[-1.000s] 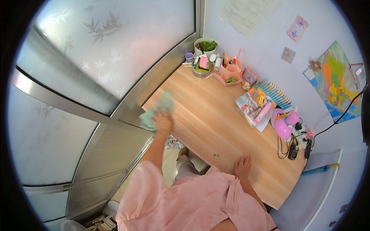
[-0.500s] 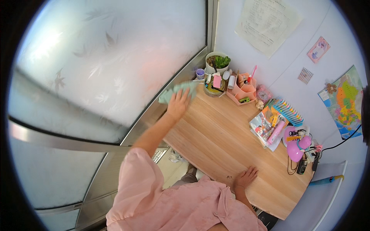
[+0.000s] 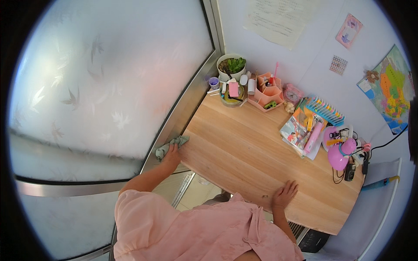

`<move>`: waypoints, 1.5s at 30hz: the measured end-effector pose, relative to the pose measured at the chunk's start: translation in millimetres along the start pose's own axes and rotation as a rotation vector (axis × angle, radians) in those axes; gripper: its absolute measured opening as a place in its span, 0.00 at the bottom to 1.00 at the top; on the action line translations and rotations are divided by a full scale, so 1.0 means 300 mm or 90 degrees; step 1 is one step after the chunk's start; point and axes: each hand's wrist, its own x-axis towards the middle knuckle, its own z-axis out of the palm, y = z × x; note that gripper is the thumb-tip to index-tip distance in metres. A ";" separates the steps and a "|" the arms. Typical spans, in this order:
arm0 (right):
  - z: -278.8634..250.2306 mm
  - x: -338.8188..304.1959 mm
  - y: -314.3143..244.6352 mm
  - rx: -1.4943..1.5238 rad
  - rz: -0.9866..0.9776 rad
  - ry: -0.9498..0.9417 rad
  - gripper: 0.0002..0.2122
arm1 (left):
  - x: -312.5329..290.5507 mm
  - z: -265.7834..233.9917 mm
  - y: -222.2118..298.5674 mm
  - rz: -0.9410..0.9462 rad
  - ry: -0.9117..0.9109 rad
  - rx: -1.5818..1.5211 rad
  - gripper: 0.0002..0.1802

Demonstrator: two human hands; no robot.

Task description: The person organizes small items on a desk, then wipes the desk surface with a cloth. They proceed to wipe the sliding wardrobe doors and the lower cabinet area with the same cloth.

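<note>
At the left edge of the wooden desk [image 3: 235,143], my left hand [image 3: 172,157] presses on a crumpled pale green cloth [image 3: 163,150]. Part of the cloth lies against the metal window frame [image 3: 183,102], and the rest reaches the desk corner. My fingers lie over the cloth, and their tips are partly hidden in its folds. Flat near the front edge of the desk rests my right hand [image 3: 285,195], its fingers stretched out and holding nothing.
Along the wall stand a potted plant [image 3: 231,66], a pink pen holder [image 3: 266,93], a pink clock [image 3: 292,93], books [image 3: 298,130] and a purple lamp [image 3: 337,156] with cables. A frosted glass panel [image 3: 109,87] rises on the left.
My left hand has drawn the cloth back toward me, from near the plant down the desk's left edge. My right hand stays flat on the desk. The view has shifted slightly.
</note>
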 end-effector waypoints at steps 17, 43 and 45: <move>-0.014 0.008 0.013 0.044 0.013 0.000 0.23 | -0.038 -0.099 -0.083 0.026 -0.110 -0.052 0.17; -0.008 0.005 0.026 0.078 0.022 -0.006 0.23 | -0.235 -0.203 -0.156 -0.210 0.320 -0.158 0.11; -0.005 0.000 0.036 0.067 0.018 -0.017 0.23 | -0.373 -0.215 -0.168 -0.234 0.278 -0.152 0.15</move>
